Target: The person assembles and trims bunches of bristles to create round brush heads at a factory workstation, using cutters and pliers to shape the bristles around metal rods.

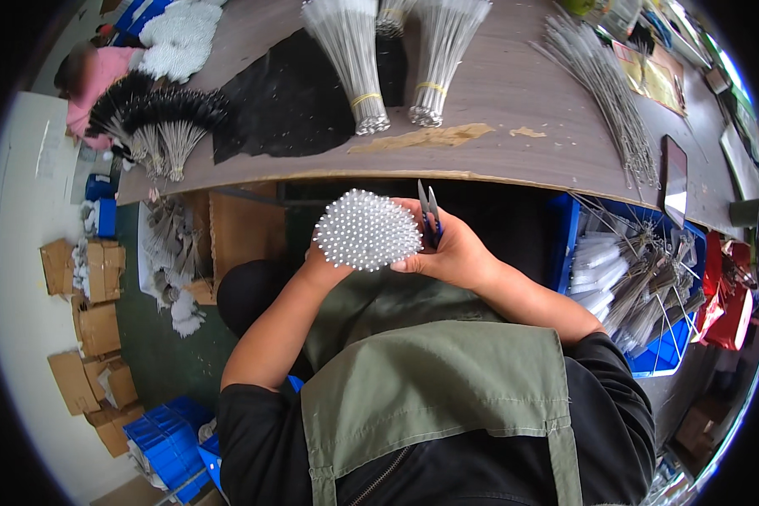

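A round bundle of thin rods with pale, bead-like tips (367,229) is held up in front of my lap, seen end-on. My left hand (329,271) is closed around its near left side, with most of the fingers hidden behind the bundle. On the right side, my right hand (460,255) presses against the bundle with thumb and fingers. That same hand also grips dark-bladed scissors (431,215) with blue handles, their points directed away from me and slightly apart. How far the rods reach below the tips cannot be seen.
Banded bundles of white-bristled wire brushes (354,72) stand on the table (497,160), with black-bristled ones (173,135) to the left. Loose wires (603,97) and a phone (675,179) lie at right. A blue crate (565,244) holds more brushes. A person in pink (101,80) sits far left.
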`<state>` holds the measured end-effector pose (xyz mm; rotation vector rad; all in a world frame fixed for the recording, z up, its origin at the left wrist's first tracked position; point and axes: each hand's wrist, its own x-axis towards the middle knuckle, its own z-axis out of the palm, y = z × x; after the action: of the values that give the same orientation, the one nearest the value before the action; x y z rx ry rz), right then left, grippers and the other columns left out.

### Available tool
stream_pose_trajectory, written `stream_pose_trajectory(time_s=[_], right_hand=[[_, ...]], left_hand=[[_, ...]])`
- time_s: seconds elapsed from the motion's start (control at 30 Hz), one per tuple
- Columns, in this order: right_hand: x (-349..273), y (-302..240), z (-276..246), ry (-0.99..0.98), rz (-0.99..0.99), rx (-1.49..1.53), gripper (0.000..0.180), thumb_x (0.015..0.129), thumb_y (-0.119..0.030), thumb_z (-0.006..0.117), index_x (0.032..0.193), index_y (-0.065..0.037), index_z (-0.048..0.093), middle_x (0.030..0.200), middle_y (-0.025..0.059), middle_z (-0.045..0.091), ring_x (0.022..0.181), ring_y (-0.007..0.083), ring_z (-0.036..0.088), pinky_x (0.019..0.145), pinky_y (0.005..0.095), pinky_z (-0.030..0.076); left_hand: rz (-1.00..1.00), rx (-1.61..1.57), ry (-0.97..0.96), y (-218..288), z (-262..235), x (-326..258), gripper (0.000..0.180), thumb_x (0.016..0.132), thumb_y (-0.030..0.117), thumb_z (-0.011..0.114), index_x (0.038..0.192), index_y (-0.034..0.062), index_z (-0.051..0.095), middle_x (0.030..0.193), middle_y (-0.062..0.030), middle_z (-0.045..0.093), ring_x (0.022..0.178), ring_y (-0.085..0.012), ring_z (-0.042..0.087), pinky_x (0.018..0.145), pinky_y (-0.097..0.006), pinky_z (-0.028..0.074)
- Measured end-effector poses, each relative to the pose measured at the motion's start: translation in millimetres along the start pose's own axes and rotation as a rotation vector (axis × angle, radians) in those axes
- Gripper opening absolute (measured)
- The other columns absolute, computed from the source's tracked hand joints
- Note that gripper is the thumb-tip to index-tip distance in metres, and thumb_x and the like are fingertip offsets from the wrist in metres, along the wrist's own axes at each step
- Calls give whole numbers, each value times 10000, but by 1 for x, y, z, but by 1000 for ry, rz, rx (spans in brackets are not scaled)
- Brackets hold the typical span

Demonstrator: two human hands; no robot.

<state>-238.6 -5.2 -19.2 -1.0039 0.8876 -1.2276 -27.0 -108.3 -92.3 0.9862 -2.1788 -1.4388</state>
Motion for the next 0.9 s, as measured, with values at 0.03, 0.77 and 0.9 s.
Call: stream_pose_trajectory(time_s=[0.03, 0.77, 0.9], right_hand=[[0, 1, 3, 10, 10, 25, 757, 694, -70, 810, 1350, -76, 433, 893, -46, 543, 761, 47, 446, 717, 207, 426], [-44, -63, 16, -335, 371, -351, 409, 1003, -340, 410, 1069, 6, 619, 635, -36, 445, 642, 48, 393, 582, 222, 354], [-44, -60, 19, -340, 412, -323, 424, 994, -360, 417, 1054, 0, 633, 790, 64, 552, 780, 141, 504, 709, 278, 409]], left_hand=[[-2, 67, 10, 0, -1, -2, 298, 881, 135, 588, 1147, 1, 564, 1059, -94, 631, 966, -167, 605, 851, -310, 492], [510, 555, 574, 65, -26, -17, 318, 717, 172, 676, 1017, 102, 595, 994, -59, 657, 976, -249, 598, 967, -407, 370], [523, 677, 610, 70, -26, -20, 275, 758, 211, 642, 1008, 103, 606, 1018, -49, 655, 993, -236, 594, 979, -403, 362]])
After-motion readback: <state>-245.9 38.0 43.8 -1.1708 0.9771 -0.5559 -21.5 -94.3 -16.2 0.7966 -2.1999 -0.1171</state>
